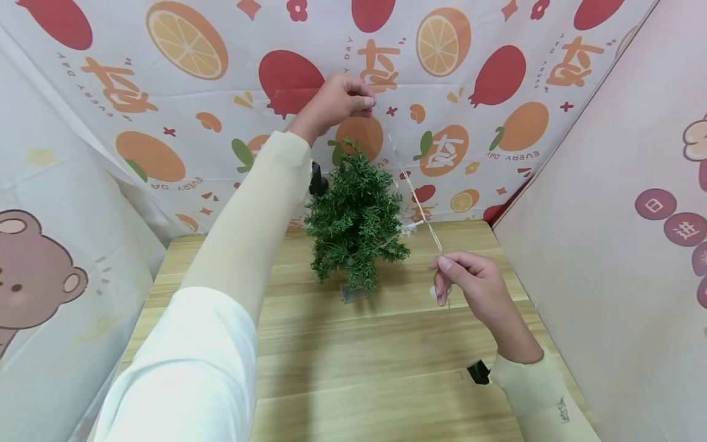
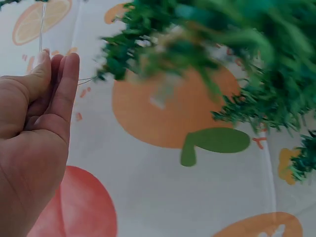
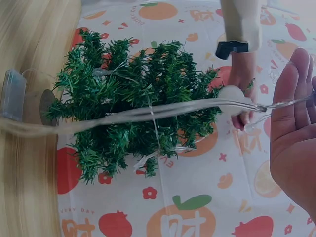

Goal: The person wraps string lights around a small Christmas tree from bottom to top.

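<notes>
A small green artificial Christmas tree stands on the wooden table. Behind and above its top, my left hand pinches one part of a thin clear light string between thumb and fingers. The string runs down to the right, where my right hand pinches it at the tree's right side; a loose end dangles below. In the right wrist view, the string's clear strands cross in front of the tree. A clear snowflake piece hangs at the tree's right edge. The left wrist view shows the left thumb and fingertips together beside the branches.
A flat clear box lies by the tree's base on the wooden table. Fruit-printed cloth hangs behind it, with pale printed cloth on the left and right.
</notes>
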{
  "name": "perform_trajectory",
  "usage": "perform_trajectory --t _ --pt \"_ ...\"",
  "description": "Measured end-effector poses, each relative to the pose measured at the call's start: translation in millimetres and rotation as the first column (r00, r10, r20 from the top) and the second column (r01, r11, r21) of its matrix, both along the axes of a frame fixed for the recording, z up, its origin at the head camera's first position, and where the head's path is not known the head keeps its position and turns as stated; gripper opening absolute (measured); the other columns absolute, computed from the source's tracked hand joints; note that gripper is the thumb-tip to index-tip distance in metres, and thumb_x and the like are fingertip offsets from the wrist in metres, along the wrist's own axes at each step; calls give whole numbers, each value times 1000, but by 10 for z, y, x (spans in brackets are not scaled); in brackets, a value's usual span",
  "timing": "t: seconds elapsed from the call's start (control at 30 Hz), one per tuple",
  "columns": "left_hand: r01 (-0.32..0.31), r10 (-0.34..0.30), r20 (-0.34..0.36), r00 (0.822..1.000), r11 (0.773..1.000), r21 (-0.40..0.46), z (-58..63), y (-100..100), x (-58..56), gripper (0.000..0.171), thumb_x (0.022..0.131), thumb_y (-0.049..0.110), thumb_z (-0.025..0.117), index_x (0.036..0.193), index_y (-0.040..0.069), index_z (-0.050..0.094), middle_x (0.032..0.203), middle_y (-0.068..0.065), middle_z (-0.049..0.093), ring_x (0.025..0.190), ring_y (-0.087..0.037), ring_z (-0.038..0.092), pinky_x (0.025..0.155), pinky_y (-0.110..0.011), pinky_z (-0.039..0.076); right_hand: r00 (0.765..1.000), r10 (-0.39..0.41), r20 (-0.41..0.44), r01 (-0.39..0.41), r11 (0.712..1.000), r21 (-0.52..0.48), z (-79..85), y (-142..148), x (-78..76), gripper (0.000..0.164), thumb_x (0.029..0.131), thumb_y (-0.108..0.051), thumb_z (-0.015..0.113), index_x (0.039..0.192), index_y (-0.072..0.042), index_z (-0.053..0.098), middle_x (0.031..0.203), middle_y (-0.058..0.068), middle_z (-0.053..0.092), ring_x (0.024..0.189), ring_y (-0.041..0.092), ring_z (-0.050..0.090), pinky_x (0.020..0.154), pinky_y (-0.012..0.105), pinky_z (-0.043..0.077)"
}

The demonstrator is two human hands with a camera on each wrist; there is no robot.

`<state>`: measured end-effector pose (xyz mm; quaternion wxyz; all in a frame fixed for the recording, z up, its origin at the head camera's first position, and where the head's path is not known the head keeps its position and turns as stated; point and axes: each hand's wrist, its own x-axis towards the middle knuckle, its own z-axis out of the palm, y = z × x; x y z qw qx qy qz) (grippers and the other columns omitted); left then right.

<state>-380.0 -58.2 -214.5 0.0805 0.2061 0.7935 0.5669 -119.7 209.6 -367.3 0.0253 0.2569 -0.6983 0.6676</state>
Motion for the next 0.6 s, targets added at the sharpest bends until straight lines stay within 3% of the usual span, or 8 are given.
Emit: perform_trajectory --t 0.2,0.33,0.5,0.6 --pt "-39 37 25 999 993 109 -133 -145 -13 29 99 6 61 122 -11 63 108 -7 61 105 -24 66 105 -36 50 998 26 -58 -29 998 -55 19 10 11 26 104 1 48 101 -9 71 69 1 65 51 20 61 56 32 56" --pt "-81 74 39 996 978 191 -196 -221 -11 29 98 8 62 123 -8 65 111 -9 63 111 -28 66 104 -34 51 993 53 -105 -64 992 -105 18 0 16 28 103 5 46 102 -6 71 68 3 65 50 19 60 55 31 54" --pt "-129 106 88 990 941 314 -285 -326 15 31 97 7 64 122 -10 64 108 -11 64 109 -28 67 104 -35 51 983 80 -168 -104 985 -138 33 -47 35 25 103 8 45 103 2 69 67 8 62 50 20 59 55 31 54" --pt "-150 114 111 987 903 402 -361 -400 32 31 96 5 65 122 -13 62 102 -11 64 102 -25 68 105 -39 50 976 91 -200 -124 979 -159 68 -91 47 26 102 11 44 105 4 68 68 9 62 51 19 59 57 30 54"
